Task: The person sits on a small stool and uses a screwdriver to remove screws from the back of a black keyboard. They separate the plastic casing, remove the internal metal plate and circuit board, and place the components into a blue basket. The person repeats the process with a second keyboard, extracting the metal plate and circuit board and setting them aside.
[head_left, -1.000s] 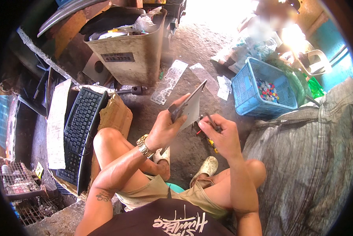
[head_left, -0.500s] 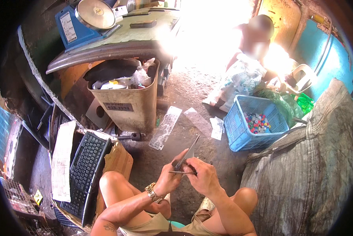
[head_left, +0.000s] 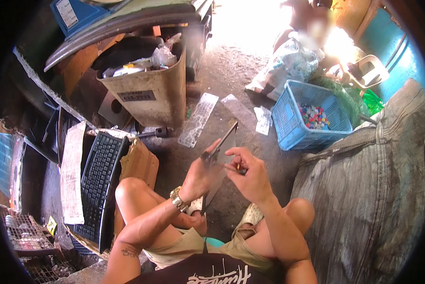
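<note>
In the head view, I saw the person seated low over the floor (head_left: 219, 227), with the work held up in front. The left hand (head_left: 199, 175) gripped a thin dark panel (head_left: 229, 134), its upper end pointing toward one o'clock. The right hand (head_left: 251, 173), just beside it at three o'clock, pinched a small dark tool (head_left: 242, 171) between thumb and fingers, the forefinger loosely curled; I couldn't tell whether the tip touched the panel.

From the hands, a keyboard (head_left: 101, 175) lay toward nine o'clock, a tall bin (head_left: 151, 104) stood between ten and eleven, and a blue crate (head_left: 288, 135) of small coloured pieces (head_left: 314, 117) sat at two.

I judged the step to be working on the panel with the tool; the next move called for a steady left hold and careful placing of the tip.
</note>
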`<state>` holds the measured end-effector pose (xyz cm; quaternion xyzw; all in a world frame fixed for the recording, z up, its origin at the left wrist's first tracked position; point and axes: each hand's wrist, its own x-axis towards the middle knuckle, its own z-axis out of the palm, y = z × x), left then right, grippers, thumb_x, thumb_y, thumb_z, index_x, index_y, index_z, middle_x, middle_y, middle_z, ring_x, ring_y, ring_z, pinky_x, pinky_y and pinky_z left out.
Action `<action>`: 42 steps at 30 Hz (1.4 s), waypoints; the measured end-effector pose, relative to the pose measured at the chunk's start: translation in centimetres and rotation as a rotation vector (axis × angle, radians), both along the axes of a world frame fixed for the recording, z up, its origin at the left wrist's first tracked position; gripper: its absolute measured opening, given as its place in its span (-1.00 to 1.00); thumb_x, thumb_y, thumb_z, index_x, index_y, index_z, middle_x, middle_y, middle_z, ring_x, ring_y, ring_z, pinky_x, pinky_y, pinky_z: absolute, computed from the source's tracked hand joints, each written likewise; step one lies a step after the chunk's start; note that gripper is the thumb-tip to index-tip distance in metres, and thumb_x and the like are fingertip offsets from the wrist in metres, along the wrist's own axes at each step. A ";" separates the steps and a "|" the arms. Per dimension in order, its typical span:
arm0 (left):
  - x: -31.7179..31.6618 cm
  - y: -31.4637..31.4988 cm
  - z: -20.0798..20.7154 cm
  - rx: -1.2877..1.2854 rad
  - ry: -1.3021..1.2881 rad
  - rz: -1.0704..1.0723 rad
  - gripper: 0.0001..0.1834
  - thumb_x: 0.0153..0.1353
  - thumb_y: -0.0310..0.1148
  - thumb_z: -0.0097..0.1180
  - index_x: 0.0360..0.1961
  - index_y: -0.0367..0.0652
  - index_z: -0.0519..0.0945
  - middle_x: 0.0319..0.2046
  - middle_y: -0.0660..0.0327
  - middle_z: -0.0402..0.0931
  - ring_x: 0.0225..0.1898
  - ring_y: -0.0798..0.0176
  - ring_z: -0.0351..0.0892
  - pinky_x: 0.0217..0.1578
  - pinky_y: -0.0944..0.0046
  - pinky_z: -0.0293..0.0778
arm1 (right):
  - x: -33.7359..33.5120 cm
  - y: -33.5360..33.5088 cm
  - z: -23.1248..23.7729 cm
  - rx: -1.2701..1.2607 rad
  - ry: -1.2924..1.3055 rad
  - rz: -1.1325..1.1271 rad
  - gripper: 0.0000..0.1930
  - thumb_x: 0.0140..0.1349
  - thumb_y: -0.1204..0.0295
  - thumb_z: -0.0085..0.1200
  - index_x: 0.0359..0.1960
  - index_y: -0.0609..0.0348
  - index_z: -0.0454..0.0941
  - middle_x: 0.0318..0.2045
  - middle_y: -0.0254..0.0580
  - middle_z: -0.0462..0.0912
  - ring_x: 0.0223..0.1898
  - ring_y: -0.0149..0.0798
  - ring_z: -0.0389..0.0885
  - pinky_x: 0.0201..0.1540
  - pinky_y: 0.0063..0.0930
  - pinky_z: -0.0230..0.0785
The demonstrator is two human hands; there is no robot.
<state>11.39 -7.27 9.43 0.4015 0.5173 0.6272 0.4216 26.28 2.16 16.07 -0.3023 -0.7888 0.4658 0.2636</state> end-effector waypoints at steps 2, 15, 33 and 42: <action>-0.2 -0.2 0.6 -0.083 0.038 0.005 -0.23 0.42 -0.58 0.11 0.59 -0.14 0.13 -0.08 0.37 0.58 -0.16 0.48 0.53 -0.06 0.38 0.53 | 0.0 0.1 0.0 -0.002 0.004 0.050 -0.70 0.22 0.56 0.34 -0.01 0.21 0.63 -0.39 -0.34 0.66 -0.45 -0.55 0.48 -0.34 -0.57 0.43; -1.3 -0.9 -0.1 -0.101 -0.658 0.100 -0.38 0.52 0.09 0.07 0.17 -0.35 0.47 -0.12 0.15 0.61 -0.17 0.32 0.66 -0.16 0.33 0.57 | -1.8 -1.1 -3.2 0.044 0.005 -0.062 -0.57 0.12 0.35 0.47 0.00 0.24 0.66 -0.20 -0.15 0.73 -0.24 -0.20 0.66 -0.16 -0.33 0.49; -1.4 -0.5 1.5 -0.191 0.082 0.044 -0.42 0.44 -0.47 0.07 0.47 -0.19 0.36 -0.10 0.35 0.58 -0.10 0.49 0.44 0.00 0.35 0.44 | 0.6 1.1 -1.1 0.254 0.048 -0.007 -0.87 0.30 0.54 0.24 -0.17 0.32 0.66 -0.47 -0.13 0.67 -0.51 -0.33 0.55 -0.40 -0.46 0.38; -2.7 2.7 -1.2 -0.194 0.507 0.260 -0.75 0.42 -0.39 0.17 0.03 -0.30 0.59 -0.52 -0.10 0.54 -0.52 0.14 0.43 -0.39 0.10 0.44 | 2.2 0.9 0.5 0.333 -0.074 -0.097 -0.90 0.31 0.59 0.20 -0.17 0.21 0.68 -0.47 -0.17 0.71 -0.46 -0.38 0.69 -0.37 -0.46 0.46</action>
